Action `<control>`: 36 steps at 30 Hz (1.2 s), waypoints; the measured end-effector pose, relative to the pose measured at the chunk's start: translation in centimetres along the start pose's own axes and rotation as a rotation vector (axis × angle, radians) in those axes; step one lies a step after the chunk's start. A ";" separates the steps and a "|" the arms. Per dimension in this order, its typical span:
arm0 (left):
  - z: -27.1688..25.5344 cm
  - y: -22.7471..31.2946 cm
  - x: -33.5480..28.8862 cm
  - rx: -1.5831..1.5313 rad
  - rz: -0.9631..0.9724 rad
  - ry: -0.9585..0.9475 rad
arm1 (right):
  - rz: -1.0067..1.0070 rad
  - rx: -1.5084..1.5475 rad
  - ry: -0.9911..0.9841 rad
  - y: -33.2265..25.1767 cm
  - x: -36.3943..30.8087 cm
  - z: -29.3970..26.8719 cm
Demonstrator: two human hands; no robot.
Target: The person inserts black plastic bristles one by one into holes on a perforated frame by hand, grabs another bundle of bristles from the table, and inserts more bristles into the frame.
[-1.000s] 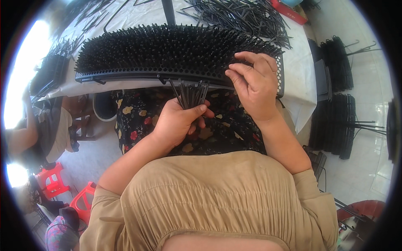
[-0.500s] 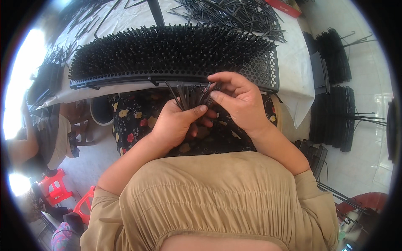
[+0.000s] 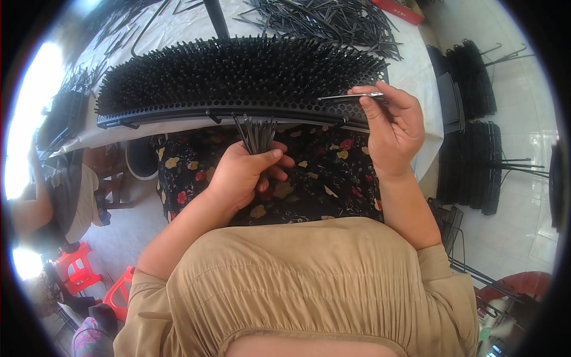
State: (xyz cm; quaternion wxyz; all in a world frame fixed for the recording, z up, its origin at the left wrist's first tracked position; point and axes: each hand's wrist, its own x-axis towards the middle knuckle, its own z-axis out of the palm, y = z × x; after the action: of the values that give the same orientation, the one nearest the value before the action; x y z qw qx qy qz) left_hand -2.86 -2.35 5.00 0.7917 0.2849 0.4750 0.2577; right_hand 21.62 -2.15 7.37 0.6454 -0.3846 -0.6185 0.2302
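My left hand (image 3: 241, 169) is closed round a bundle of thin black strips (image 3: 257, 135), which fan upward in front of the panel. Up at the right, my right hand (image 3: 397, 128) pinches one or a few thin dark strips (image 3: 351, 96) between thumb and fingers, held nearly level with the tip pointing left. Beneath that tip lies the bare right end of a curved black perforated panel (image 3: 351, 110). Most of the panel's holes carry upright black strips (image 3: 226, 71), packed like bristles. I cannot make out whether the tip touches the panel.
The panel rests on a table with a white cover (image 3: 419, 89). Behind it lies a heap of loose black strips (image 3: 333, 27), with a red box (image 3: 399, 11) beside it. Stacks of black panels (image 3: 470, 166) stand right. Red stools (image 3: 79, 268) and another person's arm (image 3: 35, 205) are left.
My right hand has left the bundle and moved up and right, carrying thin strips to the panel's right end. The left hand still grips the bundle in nearly the same place.
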 end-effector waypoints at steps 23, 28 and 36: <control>-0.4 0.1 -0.8 -0.037 -0.036 -0.052 | -0.188 -0.288 -0.316 0.7 1.8 -1.0; -0.7 -0.1 -0.7 -0.018 -0.011 -0.048 | -0.108 -0.188 -0.264 1.3 1.4 -0.7; -0.5 -0.5 -0.6 0.042 0.045 -0.003 | -0.332 -0.597 -0.252 0.6 2.8 1.5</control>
State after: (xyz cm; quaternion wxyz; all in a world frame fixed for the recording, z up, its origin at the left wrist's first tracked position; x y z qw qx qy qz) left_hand -3.49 -3.00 4.85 0.7803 0.3122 0.4726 0.2652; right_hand 20.65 0.66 8.59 0.4517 -0.4191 -0.7873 -0.0227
